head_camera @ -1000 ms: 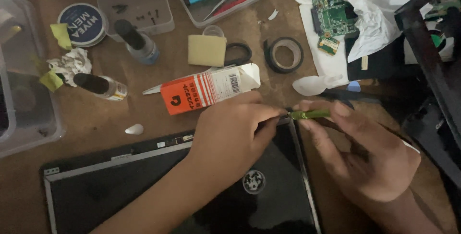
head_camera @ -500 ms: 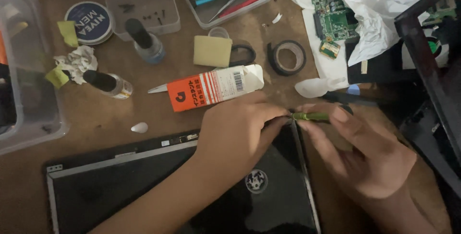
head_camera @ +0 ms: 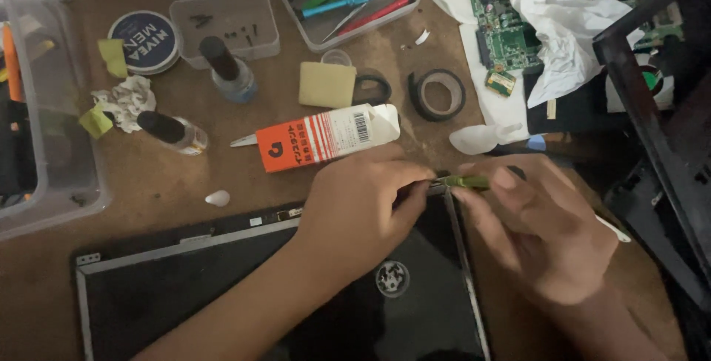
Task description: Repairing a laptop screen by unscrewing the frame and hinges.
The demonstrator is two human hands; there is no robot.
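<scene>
Pinching a slim green tool (head_camera: 465, 181), both hands (head_camera: 363, 209) meet.

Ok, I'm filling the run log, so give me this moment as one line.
left hand: pinching green tool | right hand: gripping green tool | tool at: black laptop lid corner | nearby: glue tube

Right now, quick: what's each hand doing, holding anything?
Left hand: closed, fingertips pinching one end of the small green tool at the corner of the black laptop lid.
Right hand: closed, pinching the green tool's other end.
</scene>
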